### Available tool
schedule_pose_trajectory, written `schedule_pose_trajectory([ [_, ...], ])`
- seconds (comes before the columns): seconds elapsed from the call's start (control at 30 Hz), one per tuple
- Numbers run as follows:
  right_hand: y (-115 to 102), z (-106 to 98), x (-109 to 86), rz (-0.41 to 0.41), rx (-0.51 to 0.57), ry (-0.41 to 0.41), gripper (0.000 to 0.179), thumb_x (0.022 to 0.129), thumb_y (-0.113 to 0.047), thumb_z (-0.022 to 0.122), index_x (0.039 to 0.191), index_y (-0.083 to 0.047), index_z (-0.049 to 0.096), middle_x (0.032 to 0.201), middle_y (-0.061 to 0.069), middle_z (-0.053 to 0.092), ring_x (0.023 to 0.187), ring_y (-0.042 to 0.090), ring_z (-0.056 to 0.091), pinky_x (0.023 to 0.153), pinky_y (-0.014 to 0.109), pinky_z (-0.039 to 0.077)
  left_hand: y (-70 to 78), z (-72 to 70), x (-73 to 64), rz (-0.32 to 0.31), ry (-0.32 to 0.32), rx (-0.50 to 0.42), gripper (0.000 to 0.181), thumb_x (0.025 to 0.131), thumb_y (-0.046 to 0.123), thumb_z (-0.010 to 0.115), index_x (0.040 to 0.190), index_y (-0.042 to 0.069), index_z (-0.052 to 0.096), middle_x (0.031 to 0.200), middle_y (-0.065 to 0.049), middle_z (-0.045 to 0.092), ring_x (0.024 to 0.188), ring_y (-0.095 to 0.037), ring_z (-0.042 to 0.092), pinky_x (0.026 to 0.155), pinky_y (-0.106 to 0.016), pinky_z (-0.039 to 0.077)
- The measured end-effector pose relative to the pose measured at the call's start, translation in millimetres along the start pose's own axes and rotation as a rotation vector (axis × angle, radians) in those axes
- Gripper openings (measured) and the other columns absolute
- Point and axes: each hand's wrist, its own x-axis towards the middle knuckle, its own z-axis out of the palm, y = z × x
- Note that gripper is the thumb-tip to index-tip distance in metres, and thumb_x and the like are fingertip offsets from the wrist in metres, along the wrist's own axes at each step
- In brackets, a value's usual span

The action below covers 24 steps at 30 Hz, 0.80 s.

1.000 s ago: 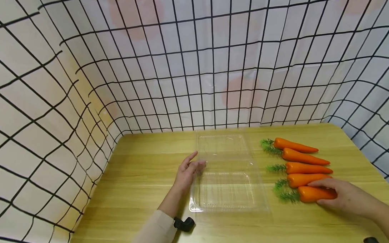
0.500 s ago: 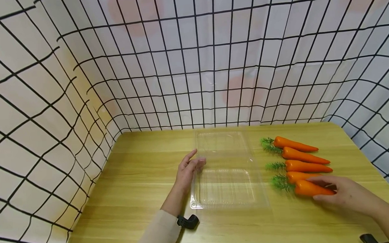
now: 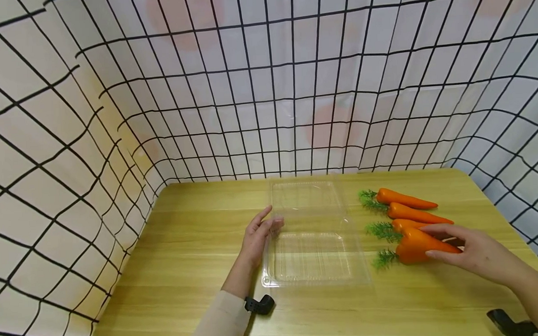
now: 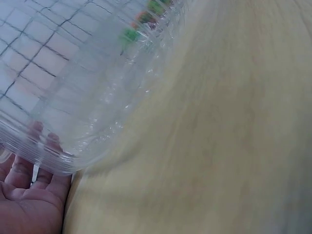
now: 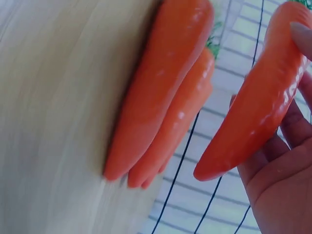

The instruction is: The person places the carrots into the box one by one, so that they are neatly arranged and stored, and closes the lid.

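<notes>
My right hand [image 3: 481,254] pinches an orange carrot [image 3: 425,241] with a green leafy top, raised over the other carrots. In the right wrist view the held carrot [image 5: 258,102] hangs between thumb and fingers, apart from the carrots [image 5: 161,87] on the table. My left hand [image 3: 255,237] touches the left side of a clear plastic clamshell container [image 3: 314,258], lying unfolded with nothing inside. Seen from the left wrist, relaxed fingers [image 4: 22,173] rest against the wall of the container [image 4: 102,87].
Several more carrots, such as the rearmost carrot [image 3: 405,198], lie in a row on the right of the wooden table [image 3: 201,254]. A black wire grid [image 3: 294,115] backed with white sheet encloses the back and sides.
My right hand has taken the nearest carrot, lifted it and moved it up and back over the neighbouring ones. My left hand and the container have hardly moved.
</notes>
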Motion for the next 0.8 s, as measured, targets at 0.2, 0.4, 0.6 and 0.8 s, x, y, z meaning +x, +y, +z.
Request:
schedule_pose_trajectory([
  [0.2,-18.0,6.1,8.8,-0.092,-0.047,0.053,0.054,0.088,-0.040,0.080,0.138,-0.030,0.064,0.138,0.013,0.065,0.105,-0.006,0.052,0.074,0.023,0.048,0.3,0.0,-1.0,0.010,-0.002,-0.015,0.049,0.107,0.014,0.050,0.155,0.007,0.042,0.122,-0.008,0.075,0.109,-0.011,0.071,0.105,-0.030,0.052],
  [0.4,-36.8,13.7,16.6,-0.113,-0.043,0.040,0.054,0.088,-0.040,0.080,0.139,-0.032,0.063,0.147,0.012,0.059,0.116,0.020,0.057,0.081,0.028,0.049,-1.3,-0.5,-1.5,0.014,-0.015,-0.014,0.049,0.108,0.015,0.049,0.155,0.005,0.040,0.123,-0.009,0.075,0.111,-0.011,0.071,0.108,-0.032,0.052],
  [0.6,-54.0,23.5,23.4,-0.212,-0.031,0.135,0.049,0.085,-0.032,0.085,0.131,-0.027,0.069,0.135,0.010,0.067,0.109,-0.006,0.053,0.082,0.011,0.043,-2.9,-1.5,-2.0,0.014,-0.010,-0.014,0.048,0.108,0.015,0.050,0.154,0.006,0.043,0.124,-0.011,0.074,0.112,-0.013,0.071,0.109,-0.033,0.050],
  [0.8,-73.5,32.8,32.7,-0.282,0.002,0.132,0.046,0.086,-0.028,0.084,0.130,-0.021,0.070,0.120,0.003,0.071,0.094,-0.001,0.055,0.075,0.019,0.049,-3.7,-2.7,-0.2,0.029,-0.024,-0.014,0.049,0.108,0.017,0.051,0.154,0.002,0.041,0.126,-0.013,0.073,0.114,-0.014,0.070,0.110,-0.037,0.050],
])
